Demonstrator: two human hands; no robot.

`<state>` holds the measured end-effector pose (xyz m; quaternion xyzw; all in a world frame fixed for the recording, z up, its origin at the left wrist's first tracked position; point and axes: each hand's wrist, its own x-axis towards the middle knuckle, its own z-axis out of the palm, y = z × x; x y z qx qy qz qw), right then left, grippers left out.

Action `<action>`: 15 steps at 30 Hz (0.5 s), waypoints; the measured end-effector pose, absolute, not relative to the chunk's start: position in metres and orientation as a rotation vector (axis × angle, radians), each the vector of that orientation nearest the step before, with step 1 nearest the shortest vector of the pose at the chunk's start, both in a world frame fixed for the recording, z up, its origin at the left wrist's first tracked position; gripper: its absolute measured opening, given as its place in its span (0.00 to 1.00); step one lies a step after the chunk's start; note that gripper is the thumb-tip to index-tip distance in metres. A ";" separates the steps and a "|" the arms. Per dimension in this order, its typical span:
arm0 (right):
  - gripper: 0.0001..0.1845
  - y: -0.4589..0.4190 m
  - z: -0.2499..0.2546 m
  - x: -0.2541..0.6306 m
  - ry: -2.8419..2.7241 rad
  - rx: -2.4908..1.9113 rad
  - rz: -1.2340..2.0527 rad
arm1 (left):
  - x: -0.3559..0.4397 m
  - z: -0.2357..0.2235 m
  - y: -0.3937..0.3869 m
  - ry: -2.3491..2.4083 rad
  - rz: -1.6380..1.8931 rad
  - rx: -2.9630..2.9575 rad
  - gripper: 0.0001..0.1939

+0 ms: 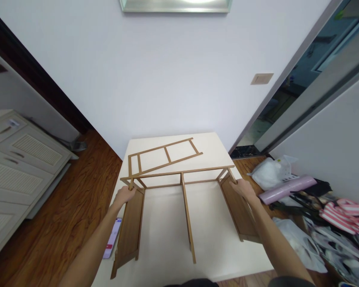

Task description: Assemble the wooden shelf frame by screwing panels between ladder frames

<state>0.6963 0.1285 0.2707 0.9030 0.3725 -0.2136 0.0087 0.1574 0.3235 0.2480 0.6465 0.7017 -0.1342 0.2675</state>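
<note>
A brown wooden furniture frame stands on the white table, with a solid panel at each side and a bar in the middle running toward me. My left hand is closed around the upper corner of the left side panel. On the other side, my right hand grips the top rail of the right side panel. Behind the assembled part, a flat ladder-like wooden frame lies at an angle on the table. Part of each panel is hidden by my hands and forearms.
A phone lies at the table's left edge. White cabinets stand on the wooden floor at left. Plastic bags, a pink roll and striped cloth crowd the right side. The wall rises behind the table.
</note>
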 end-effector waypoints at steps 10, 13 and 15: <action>0.29 0.073 0.298 0.619 1.520 3.057 -0.383 | 0.151 0.320 0.338 1.830 -0.256 2.056 0.21; 0.36 0.060 0.284 0.584 1.684 3.039 -0.585 | 0.188 0.318 0.381 1.636 -0.206 2.204 0.20; 0.44 0.054 0.269 0.559 1.709 3.030 -0.713 | 0.225 0.304 0.413 1.486 -0.218 2.275 0.19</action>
